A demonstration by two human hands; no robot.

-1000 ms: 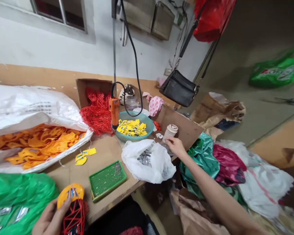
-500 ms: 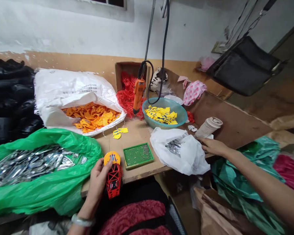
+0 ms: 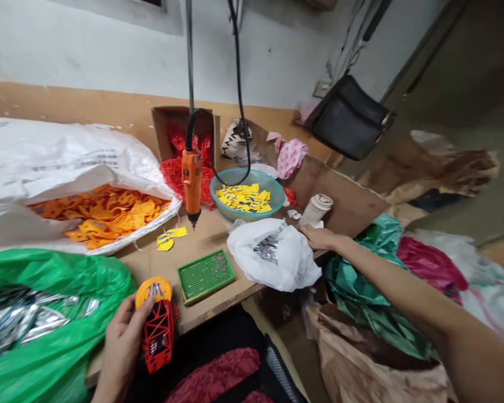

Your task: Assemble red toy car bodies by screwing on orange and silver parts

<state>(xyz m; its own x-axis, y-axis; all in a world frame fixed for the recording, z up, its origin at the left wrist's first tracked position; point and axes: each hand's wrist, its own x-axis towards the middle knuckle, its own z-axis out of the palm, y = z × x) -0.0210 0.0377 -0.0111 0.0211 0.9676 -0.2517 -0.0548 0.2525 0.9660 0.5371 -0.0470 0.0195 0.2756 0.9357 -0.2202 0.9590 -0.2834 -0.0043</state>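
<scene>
At the lower left, my left hand holds a red lattice-like toy part with a round orange piece at its top, the thumb pressed on the orange piece. My right hand reaches to the table's right side, beside a white plastic bag with shiny pieces in it and just below a ribbed pale cup. Its fingertips are partly hidden at the bag's edge, so what they touch is unclear. A green tray with small metal bits lies between the hands.
An orange electric screwdriver hangs over the table. Behind are a blue bowl of yellow pieces and a box of red parts. Left are a white sack of orange parts and a green bag of shiny pieces.
The view has swung to the right, so most things sit further left. My left hand still holds the red and orange part; my right hand stays beside the white bag.
</scene>
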